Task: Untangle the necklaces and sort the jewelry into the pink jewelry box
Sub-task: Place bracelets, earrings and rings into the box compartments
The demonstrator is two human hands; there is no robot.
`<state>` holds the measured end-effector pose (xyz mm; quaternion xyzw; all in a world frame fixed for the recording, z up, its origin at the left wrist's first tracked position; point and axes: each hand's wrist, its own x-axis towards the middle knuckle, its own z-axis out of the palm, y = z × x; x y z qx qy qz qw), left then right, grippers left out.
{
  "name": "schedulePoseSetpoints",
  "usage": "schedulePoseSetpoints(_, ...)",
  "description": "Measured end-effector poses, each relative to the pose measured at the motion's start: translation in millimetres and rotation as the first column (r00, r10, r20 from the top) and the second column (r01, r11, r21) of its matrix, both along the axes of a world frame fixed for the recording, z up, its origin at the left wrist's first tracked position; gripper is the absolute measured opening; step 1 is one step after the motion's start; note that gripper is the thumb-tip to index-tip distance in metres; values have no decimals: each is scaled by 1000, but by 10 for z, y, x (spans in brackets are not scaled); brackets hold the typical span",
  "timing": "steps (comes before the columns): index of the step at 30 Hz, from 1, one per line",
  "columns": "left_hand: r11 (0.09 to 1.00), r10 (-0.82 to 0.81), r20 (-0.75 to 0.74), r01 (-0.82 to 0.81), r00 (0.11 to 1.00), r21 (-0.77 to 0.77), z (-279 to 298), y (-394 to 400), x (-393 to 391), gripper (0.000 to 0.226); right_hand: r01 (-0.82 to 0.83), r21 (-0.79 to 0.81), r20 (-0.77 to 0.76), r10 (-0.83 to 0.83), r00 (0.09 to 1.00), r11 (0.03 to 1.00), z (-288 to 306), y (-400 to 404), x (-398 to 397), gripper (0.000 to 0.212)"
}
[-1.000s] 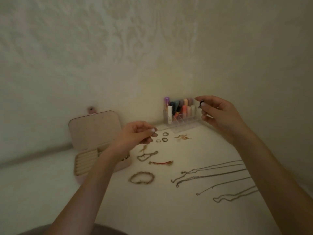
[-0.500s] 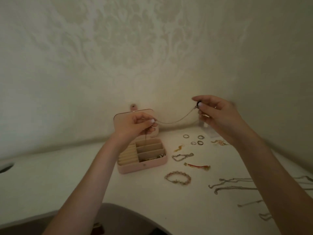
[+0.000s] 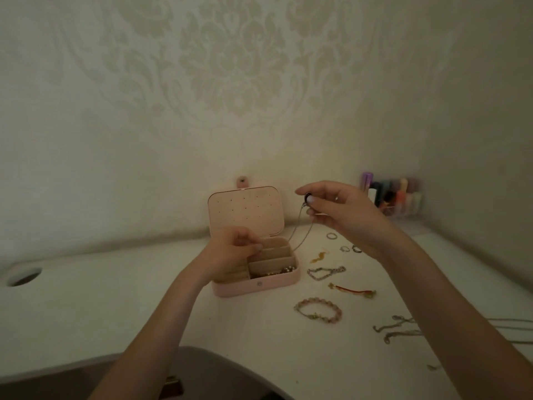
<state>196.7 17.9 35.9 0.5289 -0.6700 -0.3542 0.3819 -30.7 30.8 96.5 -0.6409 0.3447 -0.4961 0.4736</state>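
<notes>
**Head view: a necklace is going toward the pink box**

Head camera is looking down at a white surface (image 3: pixel 86 307) with two bare arms reaching out over it.

Closest to the person, on the right side, thin chains (image 3: pixel 395 332) are lying stretched out on the surface. A bit farther, a round beaded bracelet (image 3: pixel 317 310) is lying flat. Past it, a red string bracelet (image 3: pixel 352 290) is resting, and then a silver chain bracelet (image 3: pixel 325 272) and a small gold piece (image 3: pixel 318 257).

The pink jewelry box (image 3: pixel 253 287) is sitting open in the middle of the surface, with its lid (image 3: pixel 245 210) standing up. Some shiny jewelry (image 3: pixel 274 271) is lying in the front right part of the box. The left hand (image 3: pixel 230 251) is hovering over the box. Its fingers (image 3: pixel 253 246) are pinched together, but it is too blurry to tell if they are gripping anything.

The right hand (image 3: pixel 343 210) is lifted up, to the right of the lid. Its fingers (image 3: pixel 313 199) are pinching a dark round pendant (image 3: pixel 308 195). A thin necklace chain (image 3: pixel 300 229) is hanging down from it toward the back right corner of the box.

Three small rings (image 3: pixel 331 235) are lying under the right hand. Farthest away, by the wall, a clear organizer (image 3: pixel 395 197) is holding colorful tubes.
</notes>
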Motion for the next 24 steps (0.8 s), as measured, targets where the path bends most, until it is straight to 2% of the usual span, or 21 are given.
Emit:
schedulePoseSetpoints(3, 999, 33, 234, -24, 972, -39, 31, 38, 62, 8, -26, -3, -8, 26, 1000, 1000, 28, -28, 152, 20)
schedulePoseSetpoints(5, 998, 5, 269, 12, 963, -59, 86, 84, 68, 24, -38, -6, -14, 38, 999, 999, 46, -54, 246, 20)
schedulePoseSetpoints(6, 997, -18, 239, 35, 971, -67, 119, 111, 58, 30, -48, -6, -17, 48, 999, 999, 53, -69, 292, 20)
schedulePoseSetpoints(9, 991, -133, -38, 133, 990, 12, 210, 217, -33, 37, -88, -5, -16, 88, 996, 996, 64, -118, 401, 20)
schedulePoseSetpoints(11, 989, -141, -145, 147, 979, 29, 210, 251, -102, 36, -94, 7, -10, 94, 996, 996, 59, -139, 439, 20)
schedulePoseSetpoints(15, 997, -69, -162, 73, 984, 16, 154, 238, -182, 32, -88, 42, 11, 88, 996, 995, 12, -148, 436, 19)
schedulePoseSetpoints(19, 998, -52, -4, 52, 999, -23, 55, 175, -208, 29, -68, 71, 39, 65, 997, 995, -24, -158, 423, 18)
schedulePoseSetpoints(21, 999, -14, 81, 16, 997, -33, 15, 162, -222, 37, -74, 76, 50, 71, 996, 994, -20, -152, 434, 18)
schedulePoseSetpoints(23, 998, 48, 76, -46, 996, -33, -28, 126, -197, 40, -50, 76, 35, 48, 998, 996, -24, -154, 424, 18)
schedulePoseSetpoints(24, 998, 61, 45, -59, 997, -35, -31, 128, -180, 33, -16, 74, 10, 15, 1000, 997, -35, -164, 402, 19)
